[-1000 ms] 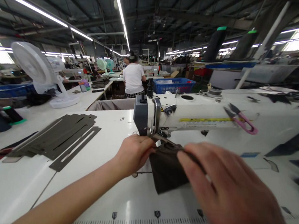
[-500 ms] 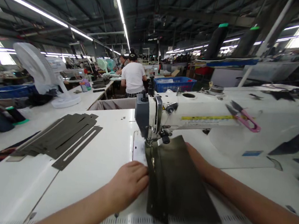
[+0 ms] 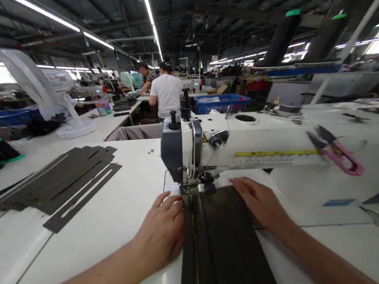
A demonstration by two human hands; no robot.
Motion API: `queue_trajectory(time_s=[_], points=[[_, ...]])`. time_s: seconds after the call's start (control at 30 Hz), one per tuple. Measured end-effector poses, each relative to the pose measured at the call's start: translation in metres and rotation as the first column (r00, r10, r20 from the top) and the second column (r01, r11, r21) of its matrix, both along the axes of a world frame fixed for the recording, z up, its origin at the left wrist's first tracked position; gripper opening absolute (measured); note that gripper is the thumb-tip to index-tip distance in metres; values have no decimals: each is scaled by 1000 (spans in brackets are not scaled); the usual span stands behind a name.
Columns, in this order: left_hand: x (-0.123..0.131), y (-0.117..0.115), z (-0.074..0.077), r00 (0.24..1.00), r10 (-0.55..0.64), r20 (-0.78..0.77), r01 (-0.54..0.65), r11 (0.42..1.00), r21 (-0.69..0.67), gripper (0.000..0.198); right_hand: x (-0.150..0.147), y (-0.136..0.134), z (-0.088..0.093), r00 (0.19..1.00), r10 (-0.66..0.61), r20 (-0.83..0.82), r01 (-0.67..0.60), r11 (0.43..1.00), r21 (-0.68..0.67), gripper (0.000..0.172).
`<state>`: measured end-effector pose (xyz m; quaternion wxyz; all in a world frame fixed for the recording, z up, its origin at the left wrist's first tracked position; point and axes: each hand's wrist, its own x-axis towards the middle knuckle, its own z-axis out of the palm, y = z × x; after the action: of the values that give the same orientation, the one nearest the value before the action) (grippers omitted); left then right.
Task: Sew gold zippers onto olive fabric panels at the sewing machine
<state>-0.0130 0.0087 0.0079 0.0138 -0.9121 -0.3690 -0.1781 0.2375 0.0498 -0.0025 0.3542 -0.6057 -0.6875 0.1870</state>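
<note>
A dark olive fabric piece [image 3: 233,240] with a gold-toothed zipper [image 3: 194,245] along its left part lies under the needle and presser foot area of a white sewing machine [image 3: 263,144]. My left hand [image 3: 162,233] rests at the fabric's left edge, just in front of the machine head, fingers bent and slightly apart. Its thumb is hidden. On the other side, my right hand [image 3: 259,202] lies with fingers stretched out over the fabric's upper right edge, beneath the machine arm. The exact stitch point is hidden by the machine's foot parts.
Flat olive pieces [image 3: 62,174] lie stacked on the left of the table. Pink-handled snips [image 3: 342,156] rest on the machine arm, by a yellow tape measure [image 3: 275,153]. A white fan [image 3: 77,126], a blue crate [image 3: 220,104] and a co-worker in white [image 3: 167,93] are beyond.
The fabric lies straighter, with more of the zipper showing. My left fingers have loosened and spread; my right hand shows more fully at the far edge. The view has shifted closer.
</note>
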Motion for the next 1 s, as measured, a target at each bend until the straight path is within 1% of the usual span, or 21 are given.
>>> queue_trajectory(time_s=[0.07,0.1,0.13,0.17,0.2,0.27,0.3,0.33,0.37,0.4,0.43,0.57,0.63,0.67,0.73,0.77,0.8,0.83,0.9,0.93,1.0], points=[[0,-1,1,1000,-7,-14,7,1000,-3,24,-4,1,1,987,1,162,1,1000,-15,26],[0,-1,2,1000,-11,-25,11,1000,-7,23,-7,1,2,965,-4,261,-3,1000,29,20],[1,-1,3,999,-13,-40,12,1000,-11,21,-10,0,4,929,-17,369,-26,993,112,16],[1,0,3,998,-9,-62,8,1000,-16,19,-13,-1,7,877,-42,479,-76,971,225,15],[2,0,4,996,0,-89,-2,1000,-21,17,-15,-3,11,811,-87,578,-144,929,342,16],[4,1,5,990,20,-141,-23,999,-24,15,-17,-5,19,689,-204,696,-291,801,523,20],[5,1,6,986,28,-164,-32,999,-24,14,-17,-6,23,657,-245,712,-345,742,574,22],[5,1,7,983,33,-181,-38,999,-25,14,-16,-5,25,646,-271,714,-376,700,607,24],[6,1,7,981,36,-193,-41,999,-23,13,-14,-3,25,642,-286,711,-387,680,623,25],[7,1,8,979,38,-201,-43,999,-20,12,-12,0,22,636,-294,714,-381,684,622,26],[7,1,8,977,41,-207,-45,999,-17,11,-10,4,19,622,-300,723,-364,707,607,27],[8,0,8,976,45,-215,-48,999,-5,9,-2,23,-2,561,-266,784,-227,861,455,24],[8,0,8,981,61,-186,-63,998,-6,10,-3,25,-4,570,-214,793,-184,908,377,20],[7,0,8,984,72,-162,-75,997,-12,11,-5,23,-2,588,-192,786,-178,917,358,17],[6,-1,7,990,92,-107,-95,995,-25,12,-15,11,5,669,-122,733,-209,915,344,12],[6,-1,6,991,99,-86,-102,994,-33,12,-22,3,10,730,-47,682,-252,909,333,11],[5,-1,5,992,104,-70,-107,993,-41,12,-31,-6,13,788,60,613,-312,897,312,11],[5,-1,5,993,108,-56,-111,993,-47,13,-39,-15,15,823,194,534,-387,879,277,12],[4,0,4,993,113,-28,-114,992,-55,13,-56,-28,16,827,401,395,-505,838,205,15],[4,-1,3,993,113,-14,-114,992,-57,13,-63,-31,15,822,451,349,-531,828,181,16],[4,-1,4,994,108,6,-108,992,-58,13,-71,-34,13,832,463,305,-526,834,167,14]])
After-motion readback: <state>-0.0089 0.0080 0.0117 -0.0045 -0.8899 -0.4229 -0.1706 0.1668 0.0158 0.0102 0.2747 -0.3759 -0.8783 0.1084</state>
